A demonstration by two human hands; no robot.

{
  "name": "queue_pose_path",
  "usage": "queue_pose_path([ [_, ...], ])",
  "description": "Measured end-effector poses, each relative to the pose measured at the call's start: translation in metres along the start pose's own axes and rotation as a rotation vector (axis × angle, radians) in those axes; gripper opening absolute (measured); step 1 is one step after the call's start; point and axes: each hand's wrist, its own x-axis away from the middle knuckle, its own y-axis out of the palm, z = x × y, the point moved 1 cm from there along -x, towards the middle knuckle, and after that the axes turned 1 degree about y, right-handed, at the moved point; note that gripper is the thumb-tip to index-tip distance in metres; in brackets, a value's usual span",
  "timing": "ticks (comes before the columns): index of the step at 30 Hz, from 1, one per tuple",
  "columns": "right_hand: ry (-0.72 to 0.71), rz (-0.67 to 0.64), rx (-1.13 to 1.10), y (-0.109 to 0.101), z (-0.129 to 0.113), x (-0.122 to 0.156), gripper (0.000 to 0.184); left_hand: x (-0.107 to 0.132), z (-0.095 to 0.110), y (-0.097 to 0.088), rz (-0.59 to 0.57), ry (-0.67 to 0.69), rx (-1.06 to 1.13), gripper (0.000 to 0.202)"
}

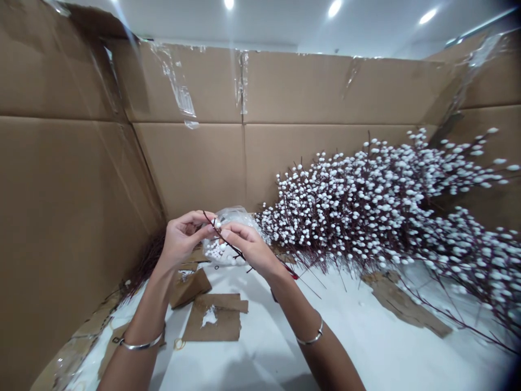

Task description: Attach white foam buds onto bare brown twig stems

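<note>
**Now: bead and twig tip, pinched between two hands**

Both hands meet over the far-left part of the white tabletop (366,336). The left hand (181,239) has its fingers closed in a pinch on the upper end of a thin dark twig (232,248), where a white bead (217,224) sits. The right hand (248,247) grips the same twig lower down, fingers closed around it. Just behind them lies a clear bag (238,214) of loose white beads. A big pile of beaded branches (386,201) fills the right, against the cardboard wall (195,163). Cardboard scraps (215,320) lie nearer. The step in hand looks like seating the bead on the twig. Finishing it would call for a steady stem and a light, straight push.
</note>
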Motion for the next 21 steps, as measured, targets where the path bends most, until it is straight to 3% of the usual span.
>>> queue_pose_path([
  [12,0.001,-0.007,-0.026,0.002,0.0001,-0.0002,0.023,-0.0012,-0.0002,-0.0043,-0.069,0.041,-0.011,0.011],
  [21,-0.02,0.025,0.042,0.0004,0.0044,-0.0021,0.025,-0.0012,-0.0059,-0.0028,-0.054,0.007,0.006,0.013],
])
